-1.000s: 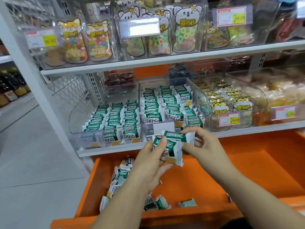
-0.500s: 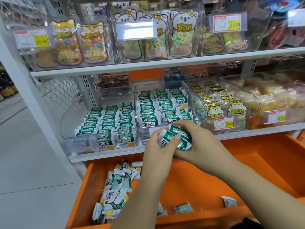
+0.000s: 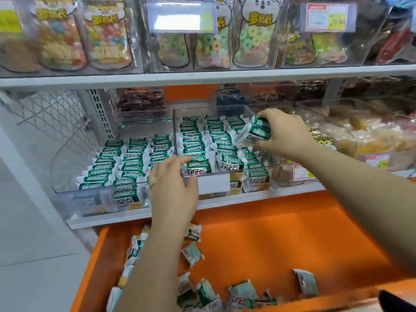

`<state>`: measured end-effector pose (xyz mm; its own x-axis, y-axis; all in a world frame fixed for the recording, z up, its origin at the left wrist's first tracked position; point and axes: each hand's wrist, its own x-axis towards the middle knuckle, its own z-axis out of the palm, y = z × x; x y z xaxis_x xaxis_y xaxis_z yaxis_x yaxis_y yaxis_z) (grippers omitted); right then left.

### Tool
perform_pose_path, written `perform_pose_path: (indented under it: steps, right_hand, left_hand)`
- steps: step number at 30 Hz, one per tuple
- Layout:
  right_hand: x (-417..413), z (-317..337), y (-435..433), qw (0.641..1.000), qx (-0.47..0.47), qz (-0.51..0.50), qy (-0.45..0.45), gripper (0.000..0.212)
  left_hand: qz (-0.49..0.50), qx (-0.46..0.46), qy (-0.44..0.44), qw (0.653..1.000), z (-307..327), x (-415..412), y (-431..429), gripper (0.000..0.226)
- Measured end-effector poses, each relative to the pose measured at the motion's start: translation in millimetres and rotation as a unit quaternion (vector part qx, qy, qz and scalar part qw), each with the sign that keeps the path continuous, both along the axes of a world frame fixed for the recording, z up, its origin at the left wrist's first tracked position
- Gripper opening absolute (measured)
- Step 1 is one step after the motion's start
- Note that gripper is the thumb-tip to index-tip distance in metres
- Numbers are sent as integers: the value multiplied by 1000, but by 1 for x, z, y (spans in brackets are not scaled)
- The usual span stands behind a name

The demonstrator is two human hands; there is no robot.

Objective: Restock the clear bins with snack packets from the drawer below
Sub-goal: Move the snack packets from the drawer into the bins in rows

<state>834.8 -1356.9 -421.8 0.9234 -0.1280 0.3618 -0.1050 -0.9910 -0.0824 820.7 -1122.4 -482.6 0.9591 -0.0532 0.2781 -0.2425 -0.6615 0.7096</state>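
Observation:
My right hand [image 3: 284,134] grips a small stack of green-and-white snack packets [image 3: 258,129] over the right side of the middle clear bin [image 3: 212,180], which holds rows of the same packets. My left hand [image 3: 172,191] is at that bin's front edge, its fingertips touching a front packet [image 3: 200,166] there. A second clear bin [image 3: 67,188] to the left holds more rows of these packets. Below, the open orange drawer [image 3: 281,239] has loose packets [image 3: 191,253] scattered along its left side and front.
A clear bin of yellow-labelled snacks [image 3: 337,140] stands right of the middle bin. The white shelf above [image 3: 202,76] carries bins of colourful candy bags with price tags. Wire mesh [image 3: 51,113] and grey floor lie to the left.
Both hands held the packets together in front of the bin; now my right hand has carried them up over the bin and my left hand has dropped to the bin's front edge.

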Motion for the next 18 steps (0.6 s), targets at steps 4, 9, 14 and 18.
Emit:
perform_pose_path:
  steps: [4,9,14,18]
  right_hand:
    - [33,-2,-8,993,-83,-1,84,71]
    - [57,-2,-3,977,-170,-1,126,65]
    - [63,14,-3,973,-190,7,129,64]
    - [66,10,1,956,-260,17,138,69]
  left_hand:
    - [-2,68,46,997,-7,8,5,51]
    - [1,102,88,991,-10,14,3,52]
    - [-3,89,88,992,-12,16,4,51]
    - [-4,84,93,992,-14,16,5,52]
